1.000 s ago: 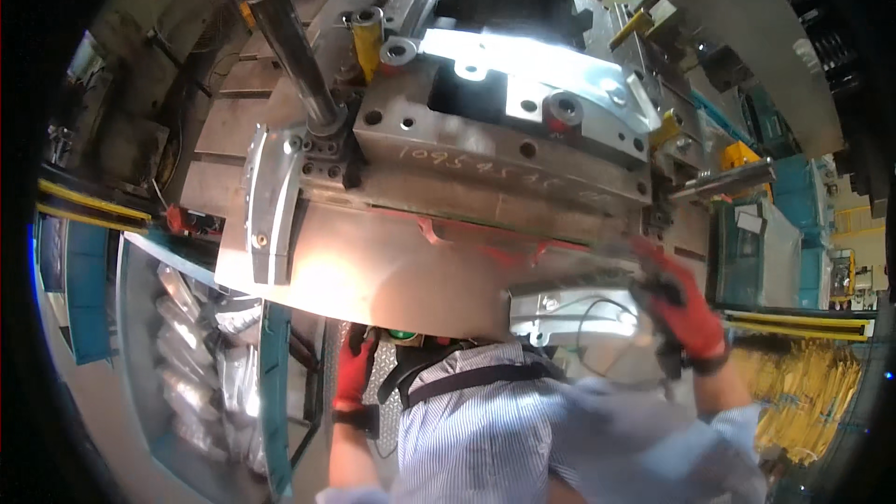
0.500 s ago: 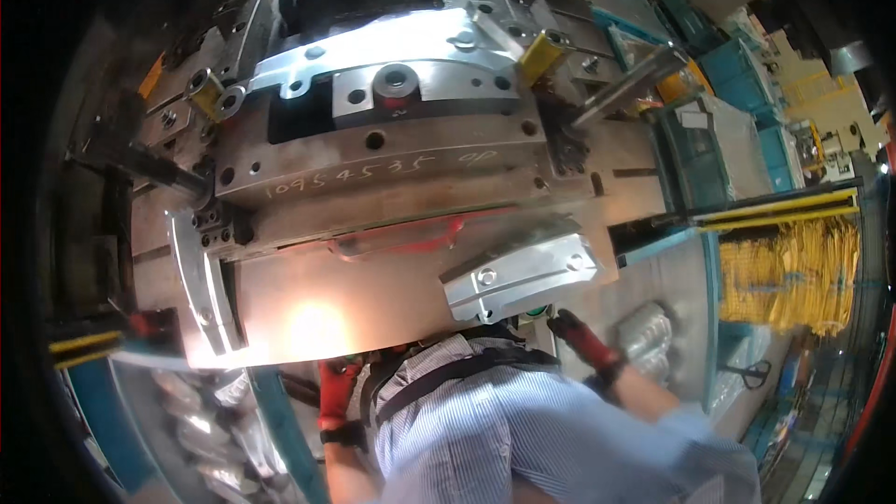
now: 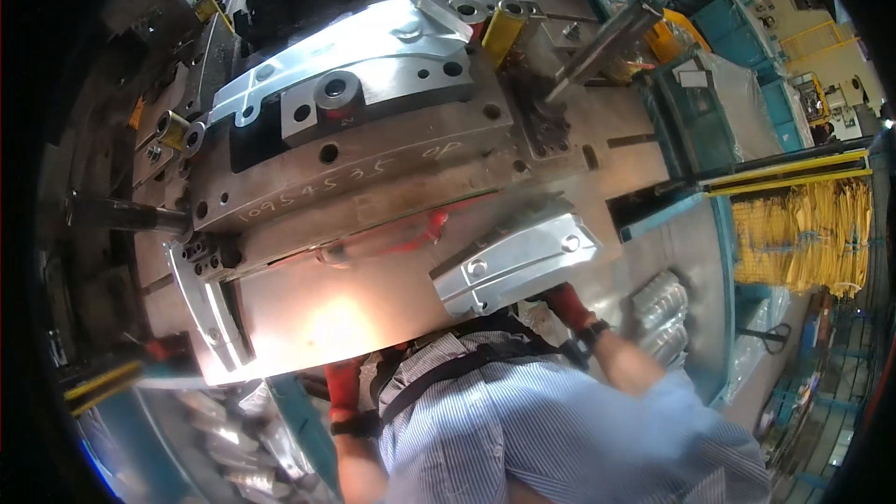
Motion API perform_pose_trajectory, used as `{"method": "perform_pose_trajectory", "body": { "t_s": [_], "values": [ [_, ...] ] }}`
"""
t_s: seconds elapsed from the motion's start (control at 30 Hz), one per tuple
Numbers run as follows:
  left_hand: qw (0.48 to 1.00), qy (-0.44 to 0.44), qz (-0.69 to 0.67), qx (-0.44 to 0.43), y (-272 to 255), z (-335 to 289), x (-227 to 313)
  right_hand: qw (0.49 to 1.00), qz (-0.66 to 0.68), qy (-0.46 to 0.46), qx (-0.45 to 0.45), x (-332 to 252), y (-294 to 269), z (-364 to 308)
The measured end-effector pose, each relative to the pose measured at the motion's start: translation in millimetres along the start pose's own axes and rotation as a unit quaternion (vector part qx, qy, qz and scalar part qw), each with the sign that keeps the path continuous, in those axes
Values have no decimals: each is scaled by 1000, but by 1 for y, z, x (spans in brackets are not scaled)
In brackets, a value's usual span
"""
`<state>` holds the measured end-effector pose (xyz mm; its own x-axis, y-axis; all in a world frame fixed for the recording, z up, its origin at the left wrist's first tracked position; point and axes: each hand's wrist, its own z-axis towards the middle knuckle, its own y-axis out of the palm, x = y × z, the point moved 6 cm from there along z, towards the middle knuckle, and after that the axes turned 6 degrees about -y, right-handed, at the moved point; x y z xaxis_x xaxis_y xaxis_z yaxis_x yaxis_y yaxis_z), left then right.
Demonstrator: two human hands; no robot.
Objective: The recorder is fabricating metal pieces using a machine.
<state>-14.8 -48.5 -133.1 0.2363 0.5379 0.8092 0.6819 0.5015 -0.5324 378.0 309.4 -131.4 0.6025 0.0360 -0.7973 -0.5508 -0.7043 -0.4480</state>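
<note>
Now, right hand (image 3: 566, 306): gloved in red, low at the near edge of the desk (image 3: 285, 299), just beside the front metal part (image 3: 518, 263); whether its fingers are apart or together I cannot tell.
Left hand (image 3: 343, 390): gloved too, at the same edge, its fingers hidden, so their state cannot be told.
Front metal part: silver, curved, lying on the desk toward the right, no hand seen gripping it.
Other metal parts: a narrow one (image 3: 207, 306) at the desk's left end; a long bright one (image 3: 327, 51) on the die block (image 3: 373, 166).
Just changed: the right hand has drawn in to the edge, probably leaving the front metal part set down.
Against half a second ago: the green button beside the right hand is out of sight; the view has turned, showing the die block farther left.
</note>
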Motion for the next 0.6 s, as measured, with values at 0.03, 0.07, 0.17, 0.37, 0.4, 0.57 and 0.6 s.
{"method": "perform_pose_trajectory", "body": {
  "t_s": [0.03, 0.07, 0.17, 0.37, 0.4, 0.57, 0.6],
  "values": [
    [998, 44, 49, 10, 1, 1, 0, 1000, -26, -1, -7, 4, -1, 1],
    [996, 69, 64, 11, 2, 0, -2, 1000, -15, 10, -7, 10, -1, 0],
    [989, 65, 134, -11, 0, -2, -17, 996, 78, 50, -2, 2, 2, 1],
    [997, 61, 40, 11, 1, 6, 28, 997, 62, 24, 32, -5, -4, -1],
    [998, 56, 35, 9, 0, 6, 30, 998, 42, 29, 27, -5, -4, 0],
    [998, 44, 44, 3, -4, 0, 5, 991, 113, 74, 15, 3, 6, 2],
    [999, 33, 22, 0, -2, 1, 3, 991, 118, 57, 25, 8, 6, 2]
  ]
}}
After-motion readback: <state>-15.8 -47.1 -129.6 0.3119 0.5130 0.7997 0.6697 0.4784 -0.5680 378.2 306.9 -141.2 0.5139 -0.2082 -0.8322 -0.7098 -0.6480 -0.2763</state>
